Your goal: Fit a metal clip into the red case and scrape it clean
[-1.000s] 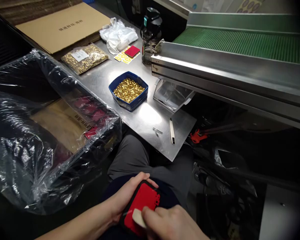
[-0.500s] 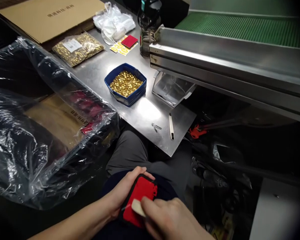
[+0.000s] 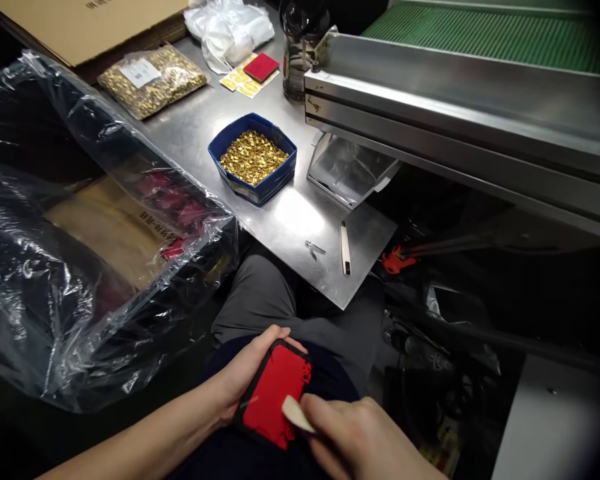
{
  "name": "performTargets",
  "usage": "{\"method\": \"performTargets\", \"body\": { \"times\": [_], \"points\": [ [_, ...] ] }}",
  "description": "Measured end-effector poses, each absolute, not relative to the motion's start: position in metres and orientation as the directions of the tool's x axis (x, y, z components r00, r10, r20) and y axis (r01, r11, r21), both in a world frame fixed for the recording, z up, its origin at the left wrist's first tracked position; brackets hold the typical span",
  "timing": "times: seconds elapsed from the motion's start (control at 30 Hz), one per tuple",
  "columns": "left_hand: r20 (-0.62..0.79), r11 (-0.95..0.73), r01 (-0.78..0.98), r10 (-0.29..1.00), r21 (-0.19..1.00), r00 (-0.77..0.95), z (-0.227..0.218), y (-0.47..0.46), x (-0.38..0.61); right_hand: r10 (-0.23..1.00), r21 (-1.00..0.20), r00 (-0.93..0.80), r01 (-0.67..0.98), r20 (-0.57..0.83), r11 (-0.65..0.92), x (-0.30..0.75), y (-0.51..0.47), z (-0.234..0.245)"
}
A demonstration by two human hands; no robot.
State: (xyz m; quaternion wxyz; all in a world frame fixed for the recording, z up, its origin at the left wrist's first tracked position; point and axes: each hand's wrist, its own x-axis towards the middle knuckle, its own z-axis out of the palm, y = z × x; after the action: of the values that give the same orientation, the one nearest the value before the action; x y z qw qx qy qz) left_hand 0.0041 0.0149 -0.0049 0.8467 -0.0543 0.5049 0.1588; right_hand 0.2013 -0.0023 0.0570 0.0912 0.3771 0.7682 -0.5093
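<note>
My left hand (image 3: 253, 373) is wrapped around the side of a red phone case (image 3: 273, 387) with a black rim, low over my lap. In my right hand (image 3: 357, 433) I grip a flat cream tool with a rounded tip (image 3: 296, 413). That tip lies over the lower right part of the case's red face; whether it touches is hard to tell. The rest of the tool is hidden by my fingers. Cut-out shapes show along the right edge of the case.
On the metal table (image 3: 180, 130) stands a blue bin (image 3: 260, 193) of small brass parts. A cream-handled knife (image 3: 345, 248) and nail clippers (image 3: 314, 249) lie near its front corner. At left is a plastic-lined crate (image 3: 130, 333); a green conveyor (image 3: 480, 37) runs at right.
The tool tip in my right hand has moved right across the red face, towards its edge. My left hand keeps its hold on the case. The view has shifted slightly.
</note>
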Motion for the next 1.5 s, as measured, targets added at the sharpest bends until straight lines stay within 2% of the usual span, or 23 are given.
{"method": "performTargets", "body": {
  "times": [0.07,0.2,0.3,0.43,0.5,0.6,0.7,0.77,0.9,1.03,1.13,1.2,1.27,1.37,1.5],
  "points": [
    [-0.869,0.949,-0.295,0.234,0.108,0.435,-0.005,0.015,0.004,0.486,-0.735,-0.729,0.639,-0.482,0.229,0.200,-0.002,0.057],
    [-0.885,0.940,-0.339,0.120,-0.044,0.450,-0.007,0.014,0.004,0.544,-0.697,-0.633,0.707,-0.551,0.116,0.201,-0.001,0.056],
    [-0.876,0.938,-0.346,0.143,-0.028,0.460,-0.008,0.014,0.005,0.505,-0.721,-0.677,0.678,-0.535,0.145,0.202,-0.002,0.056],
    [-0.887,0.927,-0.367,0.107,-0.074,0.450,-0.007,0.011,0.004,0.566,-0.694,-0.614,0.714,-0.551,0.099,0.201,-0.002,0.057],
    [-0.890,0.924,-0.380,0.141,-0.039,0.434,-0.006,0.010,0.004,0.553,-0.698,-0.606,0.714,-0.572,0.059,0.200,-0.003,0.056],
    [-0.890,0.936,-0.345,0.218,0.074,0.401,-0.003,0.010,0.006,0.531,-0.740,-0.662,0.666,-0.529,0.093,0.199,-0.005,0.054],
    [-0.904,0.942,-0.337,0.150,0.008,0.399,-0.001,0.013,0.008,0.597,-0.723,-0.593,0.690,-0.540,0.032,0.199,-0.005,0.053],
    [-0.907,0.941,-0.338,0.135,-0.010,0.400,0.001,0.014,0.009,0.591,-0.710,-0.571,0.704,-0.570,-0.006,0.201,-0.007,0.054],
    [-0.910,0.948,-0.293,0.227,0.124,0.348,0.004,0.016,0.011,0.580,-0.728,-0.599,0.685,-0.553,0.013,0.204,-0.009,0.057],
    [-0.907,0.949,-0.312,0.168,0.043,0.386,0.000,0.013,0.012,0.595,-0.705,-0.529,0.704,-0.605,-0.090,0.207,-0.012,0.055],
    [-0.891,0.950,-0.308,0.189,0.059,0.412,-0.004,0.012,0.012,0.559,-0.737,-0.598,0.675,-0.575,-0.036,0.207,-0.013,0.053],
    [-0.889,0.956,-0.292,0.167,0.039,0.426,-0.006,0.013,0.011,0.588,-0.735,-0.593,0.678,-0.550,-0.003,0.205,-0.012,0.052],
    [-0.889,0.957,-0.288,0.124,-0.009,0.441,-0.008,0.013,0.011,0.612,-0.718,-0.560,0.696,-0.559,-0.019,0.204,-0.011,0.052],
    [-0.887,0.955,-0.297,0.144,0.009,0.438,-0.007,0.014,0.011,0.563,-0.730,-0.603,0.683,-0.566,-0.003,0.203,-0.009,0.055],
    [-0.887,0.951,-0.308,0.129,-0.015,0.444,-0.005,0.014,0.010,0.589,-0.714,-0.577,0.700,-0.566,-0.001,0.204,-0.006,0.057]
  ]
}}
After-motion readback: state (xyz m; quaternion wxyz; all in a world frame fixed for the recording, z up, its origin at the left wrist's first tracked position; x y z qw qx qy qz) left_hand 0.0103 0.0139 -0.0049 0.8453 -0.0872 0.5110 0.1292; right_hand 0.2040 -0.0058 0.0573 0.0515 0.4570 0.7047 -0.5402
